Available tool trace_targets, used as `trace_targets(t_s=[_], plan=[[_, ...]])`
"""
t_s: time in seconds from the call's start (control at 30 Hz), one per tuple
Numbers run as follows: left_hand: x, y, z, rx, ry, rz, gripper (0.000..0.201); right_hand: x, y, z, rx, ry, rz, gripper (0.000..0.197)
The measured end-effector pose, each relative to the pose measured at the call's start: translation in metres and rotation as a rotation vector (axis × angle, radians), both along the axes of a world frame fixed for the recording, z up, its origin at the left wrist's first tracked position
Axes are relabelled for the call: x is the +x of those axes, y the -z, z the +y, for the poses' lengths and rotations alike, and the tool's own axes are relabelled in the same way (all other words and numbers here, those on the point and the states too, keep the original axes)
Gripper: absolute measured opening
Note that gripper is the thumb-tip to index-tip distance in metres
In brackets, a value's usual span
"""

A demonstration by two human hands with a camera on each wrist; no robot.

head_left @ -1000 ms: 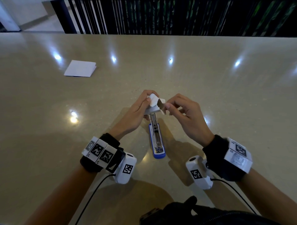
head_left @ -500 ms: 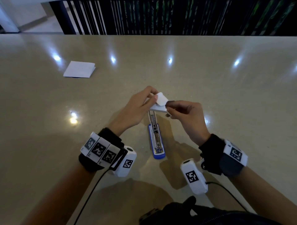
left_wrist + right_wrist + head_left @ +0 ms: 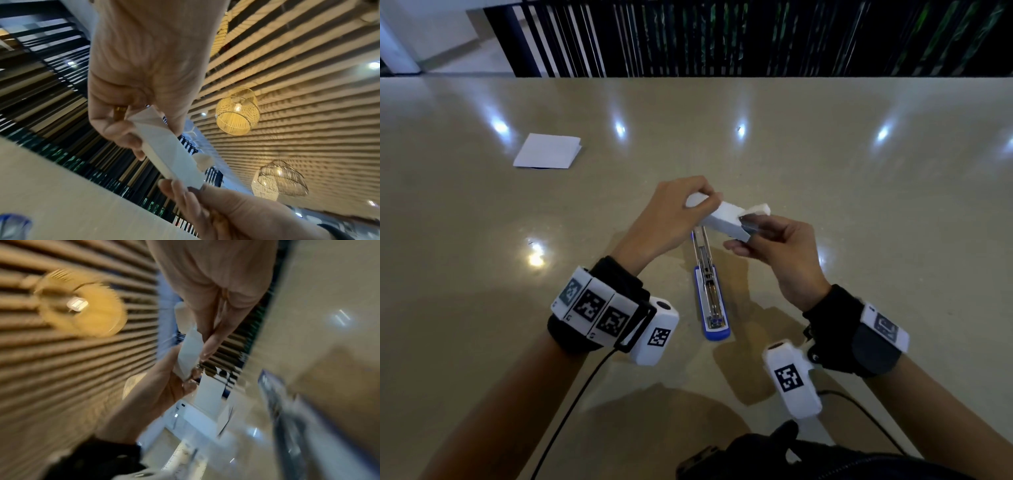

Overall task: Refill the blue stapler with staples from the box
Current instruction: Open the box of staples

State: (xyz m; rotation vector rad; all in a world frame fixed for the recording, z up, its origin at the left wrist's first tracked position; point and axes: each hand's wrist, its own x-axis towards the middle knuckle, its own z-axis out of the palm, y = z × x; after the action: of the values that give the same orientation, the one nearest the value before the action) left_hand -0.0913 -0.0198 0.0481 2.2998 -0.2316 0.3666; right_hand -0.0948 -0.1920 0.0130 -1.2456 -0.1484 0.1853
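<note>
The blue stapler (image 3: 711,301) lies flipped open on the table, its metal staple track facing up and pointing away from me. Above its far end my left hand (image 3: 702,202) grips the closed end of the small white staple box (image 3: 722,219), which is held lengthwise with its flap (image 3: 756,208) open to the right. My right hand (image 3: 756,236) is at that open end, thumb and fingers pinching a grey staple strip (image 3: 753,224) that sticks out. The left wrist view shows the box (image 3: 170,155) between both hands. The right wrist view is blurred.
A folded white paper (image 3: 548,151) lies at the far left of the beige table (image 3: 859,205). A dark slatted railing (image 3: 722,37) runs behind the table's far edge. Wrist cameras and cables hang below both forearms.
The box has turned from upright to lying lengthwise with its open end to the right. My right hand has shifted to that end, where a grey strip now shows.
</note>
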Motion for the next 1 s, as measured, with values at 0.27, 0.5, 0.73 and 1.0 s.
trace_targets(t_s=[0.27,0.5,0.73,1.0], plan=[[-0.011,0.021,0.004,-0.168,0.077,0.263,0.032,0.003,-0.009,-0.008,-0.275,0.041,-0.309,0.018],[-0.013,0.022,0.007,-0.233,0.093,0.338,0.041,0.001,-0.009,-0.011,-0.476,-0.042,-0.457,0.016],[-0.009,0.002,0.002,-0.088,0.052,0.064,0.023,0.002,0.003,-0.006,-0.3,-0.029,-0.229,0.018],[-0.004,-0.013,-0.004,-0.066,0.057,-0.044,0.026,-0.004,-0.004,-0.001,-0.05,-0.077,-0.068,0.029]])
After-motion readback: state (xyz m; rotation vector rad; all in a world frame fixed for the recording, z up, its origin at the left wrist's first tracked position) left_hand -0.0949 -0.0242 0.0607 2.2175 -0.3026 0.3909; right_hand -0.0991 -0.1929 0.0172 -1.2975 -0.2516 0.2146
